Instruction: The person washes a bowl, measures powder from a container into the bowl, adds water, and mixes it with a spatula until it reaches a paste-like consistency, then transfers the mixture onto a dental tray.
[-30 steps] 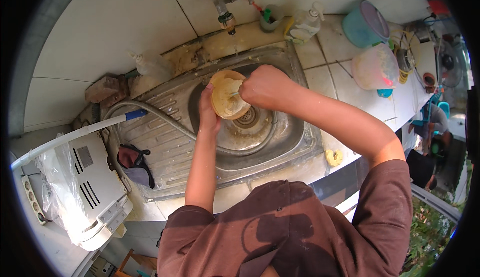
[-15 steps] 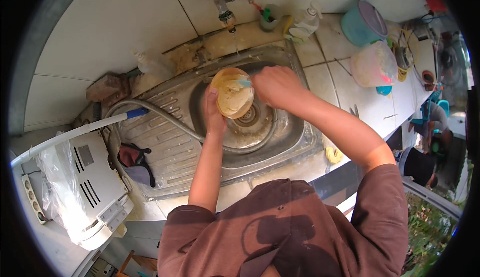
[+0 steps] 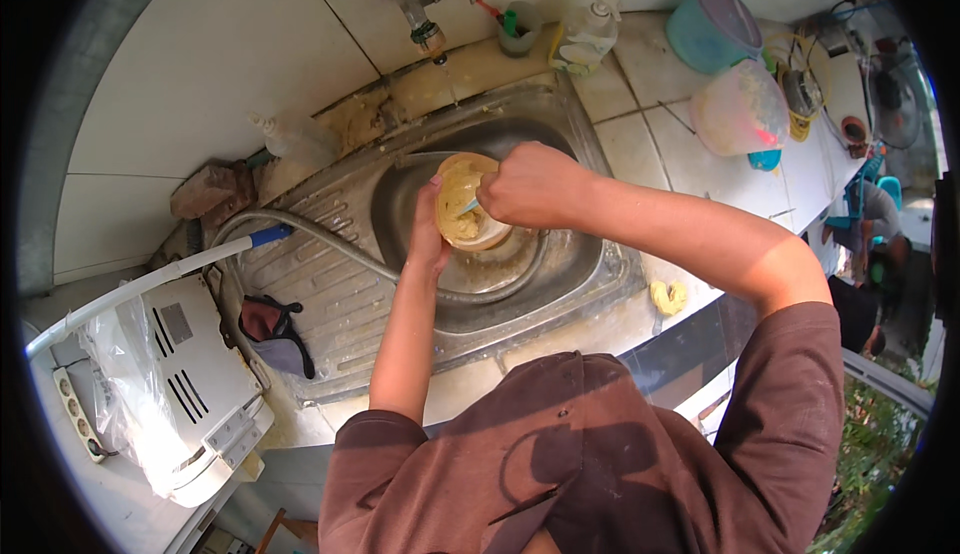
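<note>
Well left of the sink (image 3: 335,344) I see a power strip (image 3: 75,409), and nearer it a rumpled clear plastic bag (image 3: 122,369) hides part of a white machine (image 3: 205,379), whose kind I can't make out. A white pipe (image 3: 150,289) with a blue tip reaches toward the sink; its other end is cut off. A dark, crumpled cloth (image 3: 277,342) lies on the sink's left end, and a grey hose (image 3: 340,239) loops into the basin, its middle hidden behind the left forearm.

Over the basin, the left hand (image 3: 428,234) grips the near-left side of a tan bowl (image 3: 482,246); its thumb shows by the rim, but the other fingers are out of sight underneath. There's pale yellow paste (image 3: 456,192) inside. The right hand (image 3: 530,184) is closed in a fist around a pale blue tool (image 3: 470,207), its handle lost in the grip; only a short bit shows against the paste, so spoon or spatula, I can't say.

Behind the sink's far right corner stands a pump bottle (image 3: 585,39). A yellowish lump (image 3: 668,298) sits right of the sink, beyond it a cloudy tub (image 3: 740,109), and farther right someone (image 3: 880,214), partly cut off.
</note>
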Action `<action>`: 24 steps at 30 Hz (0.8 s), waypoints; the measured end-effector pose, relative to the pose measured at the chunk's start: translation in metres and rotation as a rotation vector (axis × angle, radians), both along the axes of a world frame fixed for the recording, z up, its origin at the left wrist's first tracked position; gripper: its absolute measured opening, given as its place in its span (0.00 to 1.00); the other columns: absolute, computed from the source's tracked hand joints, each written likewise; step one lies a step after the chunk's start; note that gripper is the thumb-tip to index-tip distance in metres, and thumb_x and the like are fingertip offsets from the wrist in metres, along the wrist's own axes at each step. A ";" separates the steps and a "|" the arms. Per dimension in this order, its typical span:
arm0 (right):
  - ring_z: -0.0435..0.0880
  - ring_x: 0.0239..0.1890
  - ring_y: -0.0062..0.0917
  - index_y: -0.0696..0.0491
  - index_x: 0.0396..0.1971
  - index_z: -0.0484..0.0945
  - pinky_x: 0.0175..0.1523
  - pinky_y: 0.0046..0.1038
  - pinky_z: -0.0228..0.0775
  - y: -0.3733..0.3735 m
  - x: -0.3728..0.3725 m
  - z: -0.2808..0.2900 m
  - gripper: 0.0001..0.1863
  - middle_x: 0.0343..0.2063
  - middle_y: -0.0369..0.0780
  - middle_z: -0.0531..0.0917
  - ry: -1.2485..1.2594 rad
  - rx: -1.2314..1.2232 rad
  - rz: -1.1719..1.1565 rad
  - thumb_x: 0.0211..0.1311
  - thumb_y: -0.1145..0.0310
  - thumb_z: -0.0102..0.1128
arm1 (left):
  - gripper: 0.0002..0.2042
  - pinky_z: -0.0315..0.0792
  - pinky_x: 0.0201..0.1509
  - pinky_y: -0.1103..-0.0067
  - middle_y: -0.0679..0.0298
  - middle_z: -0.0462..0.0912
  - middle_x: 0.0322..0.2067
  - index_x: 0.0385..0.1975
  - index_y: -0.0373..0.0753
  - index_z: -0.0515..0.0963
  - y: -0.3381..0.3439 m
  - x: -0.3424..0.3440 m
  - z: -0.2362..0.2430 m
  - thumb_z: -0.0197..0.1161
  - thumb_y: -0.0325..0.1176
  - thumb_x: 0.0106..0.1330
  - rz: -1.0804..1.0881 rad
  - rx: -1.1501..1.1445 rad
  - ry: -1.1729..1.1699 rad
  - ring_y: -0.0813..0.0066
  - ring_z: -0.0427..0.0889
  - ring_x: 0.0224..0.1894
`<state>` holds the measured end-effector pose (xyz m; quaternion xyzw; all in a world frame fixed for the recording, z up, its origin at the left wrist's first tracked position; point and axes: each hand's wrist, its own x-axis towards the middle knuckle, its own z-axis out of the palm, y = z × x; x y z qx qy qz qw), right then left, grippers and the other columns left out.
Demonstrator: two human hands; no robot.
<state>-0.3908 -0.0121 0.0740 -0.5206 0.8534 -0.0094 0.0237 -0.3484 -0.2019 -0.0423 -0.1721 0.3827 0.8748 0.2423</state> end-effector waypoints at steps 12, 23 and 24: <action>0.82 0.29 0.48 0.55 0.28 0.82 0.34 0.46 0.73 0.021 0.010 -0.007 0.08 0.21 0.49 0.82 -0.345 0.017 -0.575 0.56 0.67 0.57 | 0.26 0.70 0.58 0.73 0.57 0.77 0.51 0.58 0.32 0.69 0.032 0.009 -0.009 0.54 0.48 0.70 0.357 -0.241 0.313 0.69 0.77 0.54; 0.85 0.24 0.36 0.53 0.17 0.81 0.26 0.36 0.74 0.006 0.003 -0.015 0.04 0.19 0.42 0.83 -0.062 0.041 -0.221 0.45 0.71 0.59 | 0.26 0.70 0.59 0.73 0.57 0.77 0.51 0.59 0.33 0.69 0.012 0.008 -0.016 0.52 0.49 0.70 0.162 -0.128 0.125 0.69 0.78 0.54; 0.84 0.22 0.35 0.53 0.17 0.80 0.25 0.35 0.74 0.003 0.006 -0.014 0.04 0.17 0.41 0.82 -0.051 0.021 -0.108 0.45 0.71 0.59 | 0.27 0.71 0.59 0.73 0.57 0.78 0.52 0.59 0.33 0.69 0.009 0.005 -0.018 0.52 0.49 0.70 0.115 -0.126 0.100 0.69 0.78 0.54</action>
